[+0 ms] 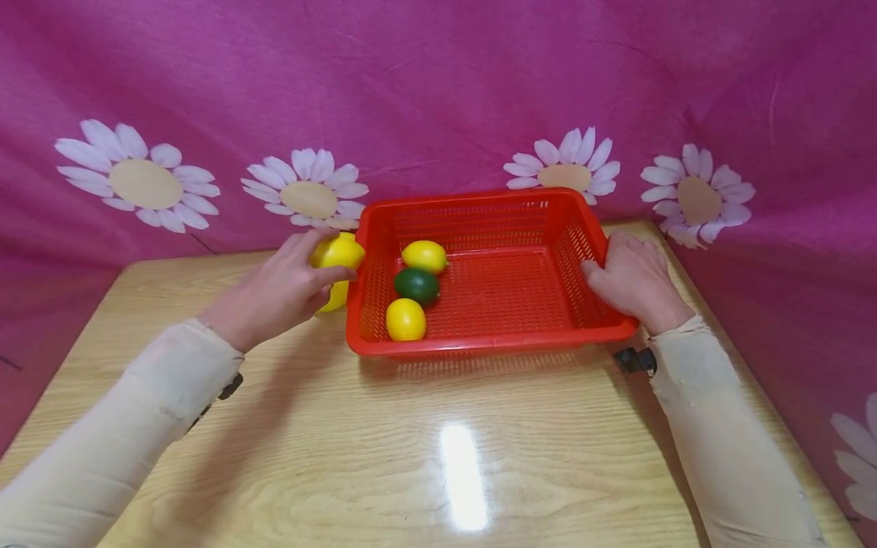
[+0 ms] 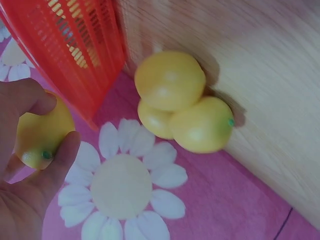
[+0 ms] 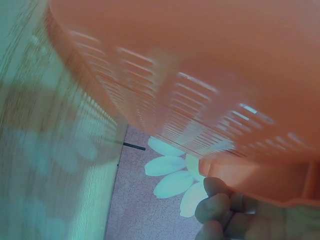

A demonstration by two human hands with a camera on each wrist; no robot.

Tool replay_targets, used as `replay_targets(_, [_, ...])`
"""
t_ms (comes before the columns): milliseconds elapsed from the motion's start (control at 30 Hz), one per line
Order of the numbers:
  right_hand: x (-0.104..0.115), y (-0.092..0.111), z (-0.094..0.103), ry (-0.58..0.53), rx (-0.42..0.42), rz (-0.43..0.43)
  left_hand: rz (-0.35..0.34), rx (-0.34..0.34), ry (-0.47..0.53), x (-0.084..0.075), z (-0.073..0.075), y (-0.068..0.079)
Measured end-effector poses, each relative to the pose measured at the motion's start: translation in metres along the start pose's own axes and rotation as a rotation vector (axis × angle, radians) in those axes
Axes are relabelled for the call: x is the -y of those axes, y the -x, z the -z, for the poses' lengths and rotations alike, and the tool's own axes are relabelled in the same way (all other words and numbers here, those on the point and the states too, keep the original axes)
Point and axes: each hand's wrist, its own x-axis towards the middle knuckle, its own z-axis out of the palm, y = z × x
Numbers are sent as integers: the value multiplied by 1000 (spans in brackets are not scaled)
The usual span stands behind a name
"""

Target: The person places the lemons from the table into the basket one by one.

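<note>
My left hand pinches a yellow lemon between thumb and fingers, just beside the left rim of a red plastic basket. In the left wrist view the held lemon shows its green tip. My right hand grips the basket's right rim, thumb on the inner side. Inside the basket, at its left end, lie two yellow lemons, one at the back and one in front, with a dark green fruit between them.
Several more lemons sit bunched on the wooden table left of the basket, mostly hidden by my left hand in the head view. A magenta cloth with white daisies hangs behind and along the sides.
</note>
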Motion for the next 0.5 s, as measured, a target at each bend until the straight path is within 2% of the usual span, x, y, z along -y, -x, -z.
replay_targets(267, [1, 0, 0, 8, -17, 10, -63, -53, 39, -8, -5, -9])
replay_targets(500, [-1, 0, -1, 0, -1, -4, -44, -13, 72, -15, -9, -16])
